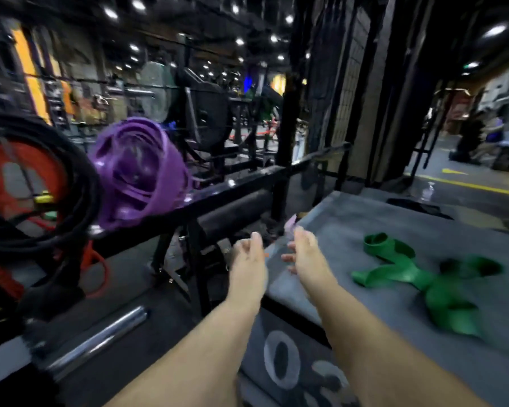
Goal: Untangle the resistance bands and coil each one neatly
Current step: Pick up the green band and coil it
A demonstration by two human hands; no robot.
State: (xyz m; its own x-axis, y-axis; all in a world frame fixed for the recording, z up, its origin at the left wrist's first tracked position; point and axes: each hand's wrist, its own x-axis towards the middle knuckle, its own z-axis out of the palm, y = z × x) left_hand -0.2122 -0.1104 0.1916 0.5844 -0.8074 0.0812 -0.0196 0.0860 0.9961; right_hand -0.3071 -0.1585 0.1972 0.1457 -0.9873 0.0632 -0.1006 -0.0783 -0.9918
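The left hand [249,259] and right hand [306,257] are hovering, fingers loosely curled, empty. At three o'clock the twisted green resistance band [441,295] is looking light, floppy and grippy, probably best taken at its upper loop.

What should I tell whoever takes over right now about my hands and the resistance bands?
Left hand: stretched forward, fingers loosely curled, holding nothing.
Right hand: beside it, relaxed, apparently empty, though the picture is blurred.
Purple band: looped in a bundle on the black rack rail, left of the hands.
Green band: twisted and uncoiled on the grey platform, right of the hands.
Black loops and a red band hang at far left.
Done: purple appears bundled.
Left: untangle and coil the green band.
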